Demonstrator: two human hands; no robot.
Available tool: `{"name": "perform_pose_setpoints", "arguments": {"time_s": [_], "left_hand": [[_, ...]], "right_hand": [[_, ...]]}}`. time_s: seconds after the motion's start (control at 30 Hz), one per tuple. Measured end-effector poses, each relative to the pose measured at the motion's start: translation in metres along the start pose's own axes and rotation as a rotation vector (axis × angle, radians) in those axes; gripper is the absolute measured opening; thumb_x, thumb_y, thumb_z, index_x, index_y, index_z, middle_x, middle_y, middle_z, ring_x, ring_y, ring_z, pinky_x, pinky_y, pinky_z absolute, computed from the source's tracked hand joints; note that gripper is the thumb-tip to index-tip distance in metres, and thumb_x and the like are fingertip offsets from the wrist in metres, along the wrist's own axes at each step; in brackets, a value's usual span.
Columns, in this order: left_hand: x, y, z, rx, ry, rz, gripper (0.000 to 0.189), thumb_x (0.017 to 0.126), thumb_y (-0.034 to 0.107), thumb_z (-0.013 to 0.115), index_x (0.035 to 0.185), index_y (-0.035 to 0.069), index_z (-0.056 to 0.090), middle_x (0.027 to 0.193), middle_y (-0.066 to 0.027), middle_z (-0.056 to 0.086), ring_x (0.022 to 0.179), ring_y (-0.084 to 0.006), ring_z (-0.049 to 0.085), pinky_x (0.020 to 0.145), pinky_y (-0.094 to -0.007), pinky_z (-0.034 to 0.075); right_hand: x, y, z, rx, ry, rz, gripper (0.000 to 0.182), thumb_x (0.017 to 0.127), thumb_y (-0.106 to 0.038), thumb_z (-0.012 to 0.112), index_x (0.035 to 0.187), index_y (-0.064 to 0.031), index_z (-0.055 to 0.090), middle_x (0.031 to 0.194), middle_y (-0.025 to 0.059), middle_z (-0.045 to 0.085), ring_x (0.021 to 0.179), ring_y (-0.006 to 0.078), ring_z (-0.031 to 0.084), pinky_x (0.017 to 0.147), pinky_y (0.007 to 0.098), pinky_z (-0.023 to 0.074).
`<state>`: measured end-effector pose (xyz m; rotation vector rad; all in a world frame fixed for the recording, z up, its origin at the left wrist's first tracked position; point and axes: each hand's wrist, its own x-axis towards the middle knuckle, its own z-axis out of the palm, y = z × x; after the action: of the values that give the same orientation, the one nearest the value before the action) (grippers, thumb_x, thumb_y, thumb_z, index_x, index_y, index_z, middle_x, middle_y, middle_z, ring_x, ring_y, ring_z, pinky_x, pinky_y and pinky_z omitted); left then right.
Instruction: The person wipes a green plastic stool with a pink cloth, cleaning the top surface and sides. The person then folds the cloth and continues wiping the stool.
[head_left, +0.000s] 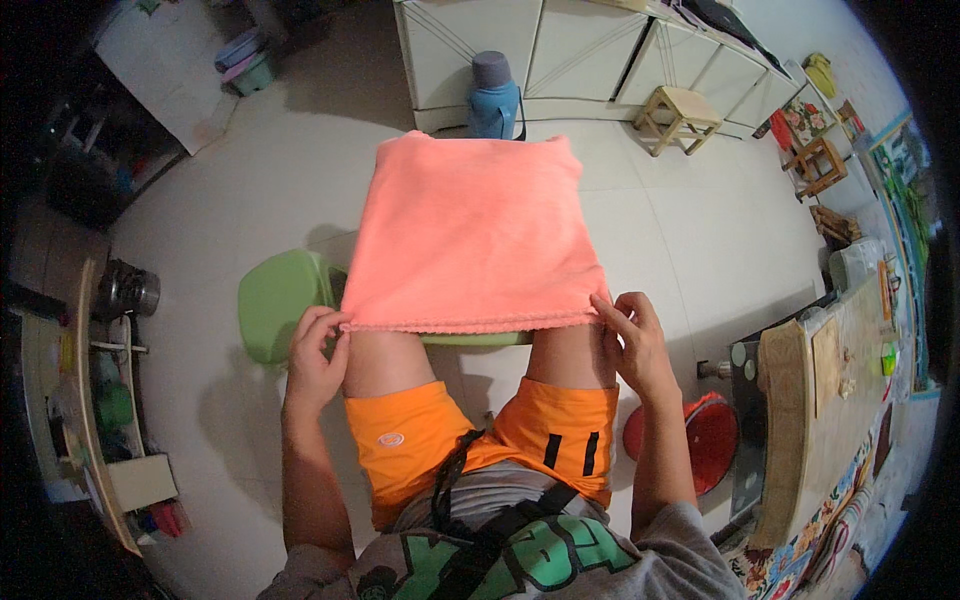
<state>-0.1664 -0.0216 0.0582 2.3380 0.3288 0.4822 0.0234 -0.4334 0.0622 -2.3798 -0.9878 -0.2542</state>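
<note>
A pink towel-like cloth (476, 232) lies spread before me, its near edge running across my thighs. My left hand (319, 356) pinches the near left corner between thumb and fingertips. At the near right corner, my right hand (634, 337) holds the edge between thumb and fingers. The near edge looks doubled, so the cloth seems folded in layers. Green plastic shows under the near edge, but what bears the cloth is mostly hidden.
A green plastic stool or chair (277, 304) stands at the left. Beyond the cloth are a blue thermos flask (493, 97), white cabinets (585, 49) and a wooden stool (679, 109). A red basin (709, 442) and a table (784, 427) are at the right.
</note>
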Motion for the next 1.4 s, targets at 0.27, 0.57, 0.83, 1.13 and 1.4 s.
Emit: {"name": "perform_pose_setpoints", "arguments": {"time_s": [0.27, 0.57, 0.83, 1.13, 1.4], "left_hand": [[0.016, -0.011, 0.005, -0.034, 0.061, 0.045, 0.008, 0.095, 0.002, 0.063, 0.102, -0.002, 0.065, 0.117, -0.0095, 0.061, 0.087, -0.0196, 0.062, 0.074, -0.0316, 0.052], [0.144, 0.045, -0.049, -0.461, 0.172, 0.157, 0.023, 0.112, 0.020, 0.043, 0.119, 0.000, 0.052, 0.106, -0.0139, 0.068, 0.084, -0.0214, 0.075, 0.070, -0.0287, 0.057], [0.188, 0.140, -0.132, -0.450, 0.280, 0.402, 0.022, 0.111, 0.019, 0.045, 0.122, 0.000, 0.051, 0.106, -0.0103, 0.069, 0.078, -0.0217, 0.076, 0.058, -0.0237, 0.054], [0.211, 0.174, -0.173, -0.279, 0.371, 0.387, 0.022, 0.105, 0.019, 0.060, 0.116, 0.000, 0.066, 0.073, -0.0016, 0.067, 0.054, -0.0048, 0.059, 0.046, -0.0184, 0.038], [0.262, 0.132, -0.119, -0.303, 0.118, 0.021, 0.023, 0.107, 0.016, 0.054, 0.115, -0.003, 0.061, 0.094, -0.0108, 0.071, 0.081, -0.0187, 0.075, 0.063, -0.0258, 0.059]], "right_hand": [[0.010, 0.018, 0.023, 0.247, 0.221, 0.120, 0.026, 0.091, 0.006, 0.063, 0.115, -0.0017, 0.070, 0.115, 0.0176, 0.062, 0.088, 0.0236, 0.067, 0.068, 0.0335, 0.0548], [0.161, -0.005, -0.081, 0.689, 0.326, 0.081, 0.024, 0.110, -0.016, 0.045, 0.116, 0.0033, 0.059, 0.093, 0.0125, 0.071, 0.079, 0.0201, 0.075, 0.064, 0.0299, 0.0600], [0.217, -0.041, -0.175, 0.688, 0.501, -0.055, 0.028, 0.110, -0.021, 0.047, 0.121, 0.0019, 0.060, 0.099, 0.0123, 0.070, 0.078, 0.0191, 0.075, 0.058, 0.0269, 0.0600], [0.229, -0.045, -0.217, 0.624, 0.507, -0.039, 0.032, 0.107, -0.026, 0.058, 0.125, -0.0014, 0.065, 0.089, 0.0015, 0.066, 0.060, 0.0047, 0.059, 0.047, 0.0200, 0.0362], [0.276, 0.008, -0.143, 0.530, 0.277, 0.211, 0.031, 0.105, -0.025, 0.058, 0.115, 0.0022, 0.069, 0.082, 0.0046, 0.066, 0.057, 0.0092, 0.055, 0.047, 0.0247, 0.0393]]}}
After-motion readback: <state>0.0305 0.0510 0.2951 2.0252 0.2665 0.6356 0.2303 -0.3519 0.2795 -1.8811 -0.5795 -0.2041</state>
